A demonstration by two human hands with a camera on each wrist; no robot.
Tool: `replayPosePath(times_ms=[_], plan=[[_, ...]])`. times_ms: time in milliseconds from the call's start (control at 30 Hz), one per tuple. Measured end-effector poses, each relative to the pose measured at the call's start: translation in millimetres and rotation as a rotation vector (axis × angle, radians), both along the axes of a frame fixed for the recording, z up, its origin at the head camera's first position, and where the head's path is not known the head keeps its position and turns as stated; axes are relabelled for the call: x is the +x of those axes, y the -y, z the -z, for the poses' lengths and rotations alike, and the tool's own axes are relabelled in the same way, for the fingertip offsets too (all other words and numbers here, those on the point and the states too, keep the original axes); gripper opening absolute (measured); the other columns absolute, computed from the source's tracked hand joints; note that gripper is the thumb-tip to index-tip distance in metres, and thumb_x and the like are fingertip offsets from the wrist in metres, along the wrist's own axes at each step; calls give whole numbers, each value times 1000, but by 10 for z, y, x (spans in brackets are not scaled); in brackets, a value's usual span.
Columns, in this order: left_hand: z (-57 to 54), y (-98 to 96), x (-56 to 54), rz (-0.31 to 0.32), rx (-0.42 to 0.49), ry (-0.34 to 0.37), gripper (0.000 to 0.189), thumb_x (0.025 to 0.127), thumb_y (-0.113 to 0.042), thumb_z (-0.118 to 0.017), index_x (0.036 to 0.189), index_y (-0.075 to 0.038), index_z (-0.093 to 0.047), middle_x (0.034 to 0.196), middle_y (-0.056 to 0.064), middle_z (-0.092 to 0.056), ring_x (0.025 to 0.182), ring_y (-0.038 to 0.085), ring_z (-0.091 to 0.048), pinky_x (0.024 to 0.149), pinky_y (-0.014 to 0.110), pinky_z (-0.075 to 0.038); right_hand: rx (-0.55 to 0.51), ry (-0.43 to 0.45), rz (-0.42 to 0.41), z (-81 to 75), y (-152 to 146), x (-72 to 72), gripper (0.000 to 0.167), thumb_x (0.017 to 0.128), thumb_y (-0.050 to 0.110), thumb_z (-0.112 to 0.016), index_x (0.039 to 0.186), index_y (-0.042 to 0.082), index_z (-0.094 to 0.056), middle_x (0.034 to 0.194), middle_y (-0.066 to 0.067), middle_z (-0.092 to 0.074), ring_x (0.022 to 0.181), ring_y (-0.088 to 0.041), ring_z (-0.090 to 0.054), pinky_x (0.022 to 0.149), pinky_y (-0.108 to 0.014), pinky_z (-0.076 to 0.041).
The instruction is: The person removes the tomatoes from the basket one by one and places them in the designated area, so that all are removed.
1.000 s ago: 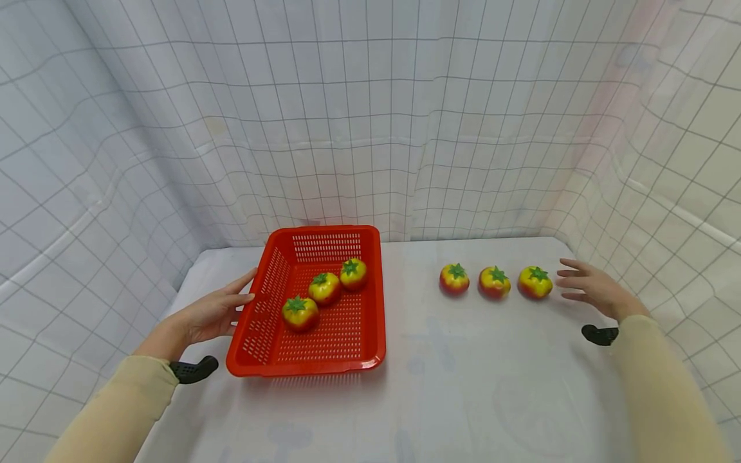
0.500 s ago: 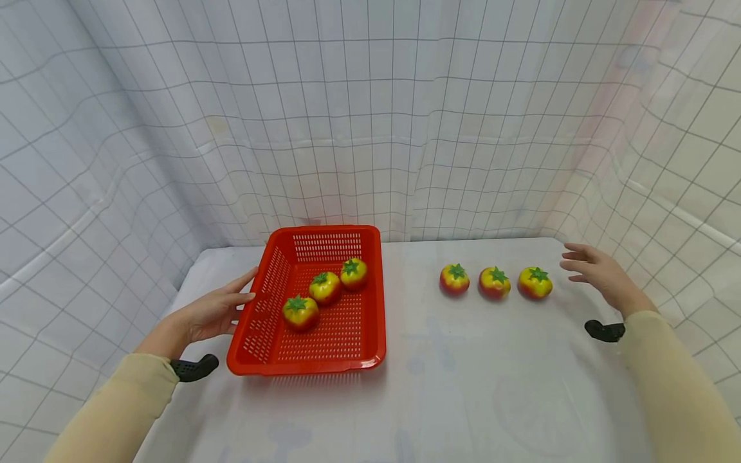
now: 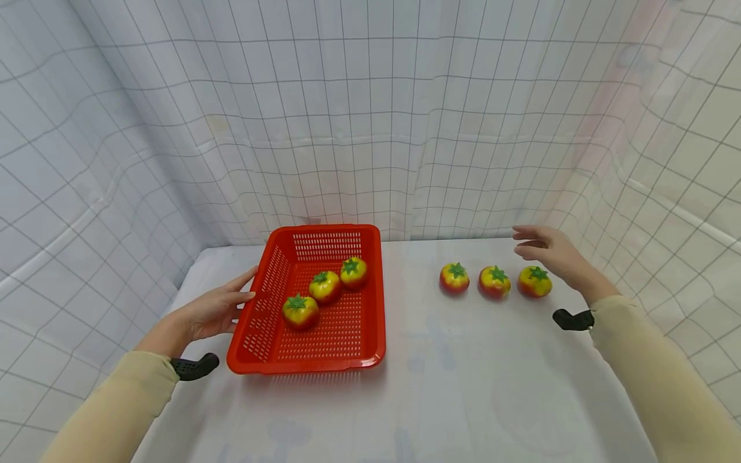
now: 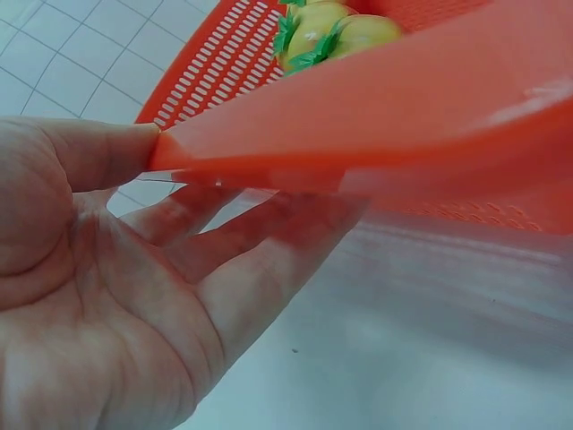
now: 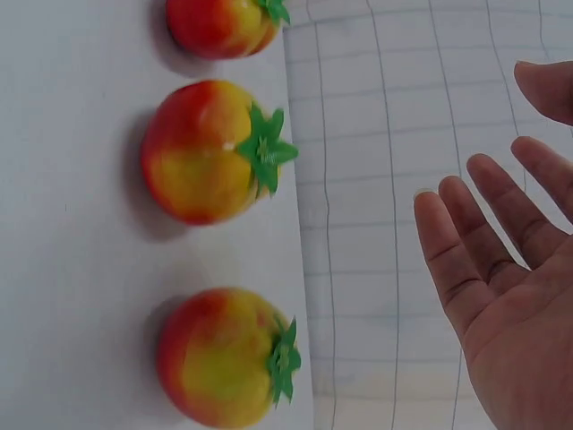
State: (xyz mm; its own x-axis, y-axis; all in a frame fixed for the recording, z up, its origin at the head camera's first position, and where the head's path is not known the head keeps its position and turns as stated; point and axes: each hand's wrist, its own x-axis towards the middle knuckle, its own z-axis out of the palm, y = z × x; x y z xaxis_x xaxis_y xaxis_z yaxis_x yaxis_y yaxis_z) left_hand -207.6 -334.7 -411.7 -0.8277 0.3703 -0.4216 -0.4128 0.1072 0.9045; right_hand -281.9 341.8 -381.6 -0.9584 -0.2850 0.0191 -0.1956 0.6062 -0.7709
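Where the worktop (image 3: 451, 386) ends at the back, gridded white cloth (image 3: 376, 141) rises, and it flanks both sides too. A broad pale stretch separates the red basket (image 3: 347, 337) from three red-yellow fruits (image 3: 494, 283) lined up near that back edge. Relaxed and holding nothing, the right hand (image 3: 550, 251) hovers near the rightmost of them. Opposite, the left hand (image 3: 214, 313) grips the basket's left rim; three similar fruits (image 3: 325, 289) lie inside, in a slanting line.
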Motion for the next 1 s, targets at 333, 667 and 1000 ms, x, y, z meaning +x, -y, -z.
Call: replayPosePath(times_ms=[333, 667, 1000], plan=[[-5, -11, -4, 4, 18, 6, 72, 112, -25, -43, 164, -37, 6, 165, 25, -17, 121, 33, -59, 94, 53, -55, -42, 49, -118, -65, 504, -20, 61, 101, 37, -64, 155, 18, -44, 147, -9, -52, 135, -31, -48, 112, -60, -36], [-10, -13, -6, 3, 19, 7, 73, 112, -25, -42, 164, -37, 7, 165, 25, -16, 123, 35, -58, 95, 53, -54, -59, 50, -211, -78, 941, -43, 55, 99, 40, -68, 149, 27, -52, 141, 1, -58, 130, -22, -54, 106, -50, -45], [9, -9, 4, -7, 17, 9, 73, 112, -25, -43, 164, -37, 6, 165, 25, -17, 122, 34, -59, 95, 53, -54, -108, 62, -352, -175, 1471, -84, 51, 98, 36, -69, 146, 26, -55, 135, 2, -62, 123, -21, -59, 103, -45, -50]])
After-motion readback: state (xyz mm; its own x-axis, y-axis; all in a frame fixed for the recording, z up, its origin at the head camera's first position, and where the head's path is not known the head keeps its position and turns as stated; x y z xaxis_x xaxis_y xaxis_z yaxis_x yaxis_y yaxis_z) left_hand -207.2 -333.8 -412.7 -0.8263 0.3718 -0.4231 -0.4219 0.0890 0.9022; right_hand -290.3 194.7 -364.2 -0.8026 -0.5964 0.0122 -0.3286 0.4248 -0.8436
